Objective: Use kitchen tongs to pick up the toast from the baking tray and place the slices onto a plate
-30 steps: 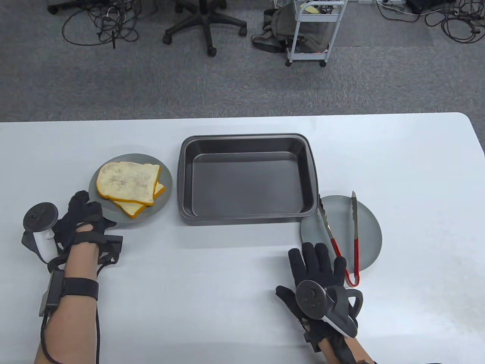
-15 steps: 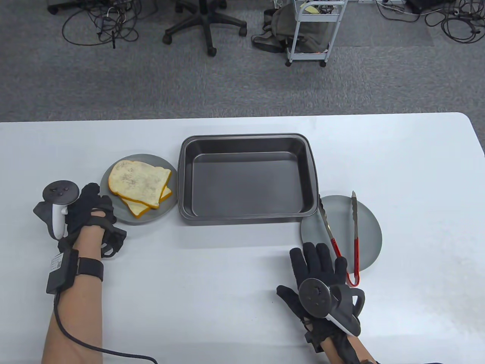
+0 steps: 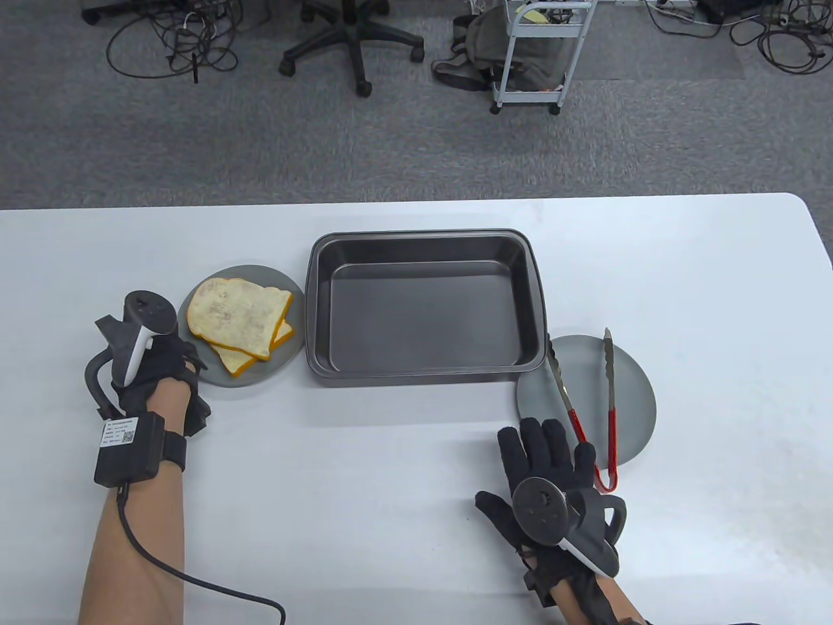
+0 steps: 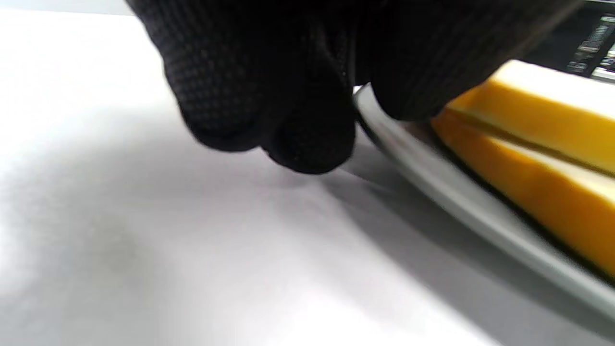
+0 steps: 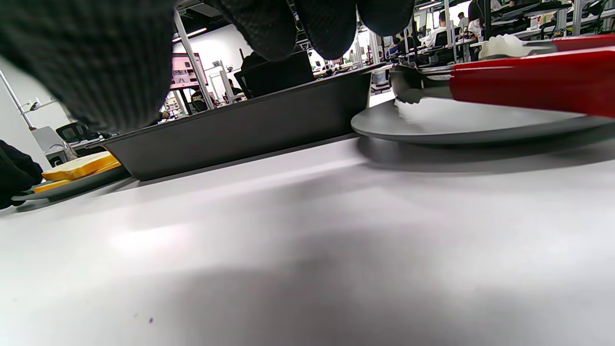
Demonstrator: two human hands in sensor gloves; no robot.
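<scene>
The left hand [image 3: 153, 374] pinches the plate [image 3: 286, 355] rim (two toast slices [image 3: 237, 312] stacked there). The right hand [image 3: 550, 469] lies flat and empty near the surface's front edge, beside the tongs [image 3: 589, 407].

I am seeing two toast slices [image 3: 239, 317] lying stacked on the grey plate [image 3: 291, 344] left of the dark baking tray [image 3: 424, 305], which is sitting bare. The red-handled tongs [image 3: 589, 405] are lying spread on a second grey plate [image 3: 634, 397] at the tray's right.

Overhead camera looks down; wrist cameras skim the table [image 3: 403, 443].
</scene>
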